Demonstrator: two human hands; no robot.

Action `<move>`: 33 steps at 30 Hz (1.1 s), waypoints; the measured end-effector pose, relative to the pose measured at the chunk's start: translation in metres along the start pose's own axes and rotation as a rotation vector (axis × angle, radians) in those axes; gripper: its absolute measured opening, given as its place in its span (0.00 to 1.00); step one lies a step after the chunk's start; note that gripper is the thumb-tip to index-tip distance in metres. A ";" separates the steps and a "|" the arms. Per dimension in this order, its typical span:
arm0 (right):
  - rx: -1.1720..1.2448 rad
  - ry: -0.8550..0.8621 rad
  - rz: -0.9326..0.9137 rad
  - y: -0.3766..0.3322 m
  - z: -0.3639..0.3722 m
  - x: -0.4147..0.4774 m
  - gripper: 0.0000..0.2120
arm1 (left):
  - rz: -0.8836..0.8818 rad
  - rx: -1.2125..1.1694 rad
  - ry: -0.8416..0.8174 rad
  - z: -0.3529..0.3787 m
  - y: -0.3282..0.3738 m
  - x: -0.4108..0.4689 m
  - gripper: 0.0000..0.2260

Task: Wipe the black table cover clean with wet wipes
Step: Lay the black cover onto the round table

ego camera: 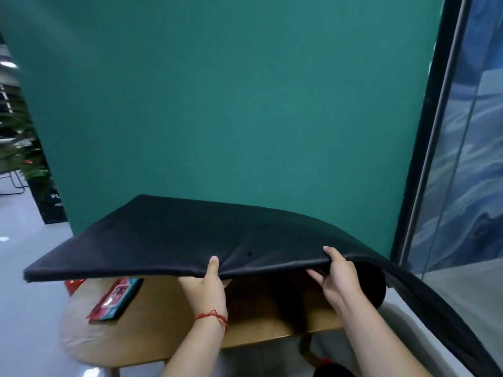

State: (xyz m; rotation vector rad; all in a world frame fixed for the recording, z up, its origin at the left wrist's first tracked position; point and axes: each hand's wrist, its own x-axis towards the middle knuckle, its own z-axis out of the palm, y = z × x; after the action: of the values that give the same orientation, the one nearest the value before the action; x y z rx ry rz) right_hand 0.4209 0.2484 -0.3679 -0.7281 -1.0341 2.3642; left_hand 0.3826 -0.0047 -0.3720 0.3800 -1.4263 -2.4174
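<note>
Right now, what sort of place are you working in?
Probably an office lounge or a similar shared indoor space. A teal partition wall stands behind a small wooden table, a glass wall in a dark frame runs along the right, and green plants stand at far left.

1 black table cover (174, 240), held up above the wooden table (168, 333); 1 table only. 2 hands over the table's near side: left hand (209, 284) & right hand (337, 278), each gripping the cover's front edge. 1 red string bracelet (212, 317) on the left wrist. On the table's left part: 1 flat red-and-teal pack (117, 297), + 1 more red item (74, 284) just left of it, mostly hidden, can't tell what. 1 green wall (231, 104) behind the table. 1 plant (24, 153) far left of it.
</note>
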 end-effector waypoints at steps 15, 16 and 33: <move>-0.459 0.215 0.277 0.061 -0.068 0.117 0.26 | -0.720 0.747 -0.472 -0.077 -0.101 0.021 0.25; -0.507 0.225 0.313 0.066 -0.076 0.119 0.27 | -0.671 0.880 -0.522 -0.079 -0.100 0.024 0.27; -1.911 -0.263 -0.643 0.103 -0.027 0.069 0.10 | 0.133 1.921 -0.590 -0.187 -0.098 0.115 0.32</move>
State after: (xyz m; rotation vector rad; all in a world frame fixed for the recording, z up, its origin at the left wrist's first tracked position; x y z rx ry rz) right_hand 0.3656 0.2398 -0.4821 -0.3734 -2.8991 0.3538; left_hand 0.3352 -0.1536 -0.5541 -0.1402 -3.3315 -0.2473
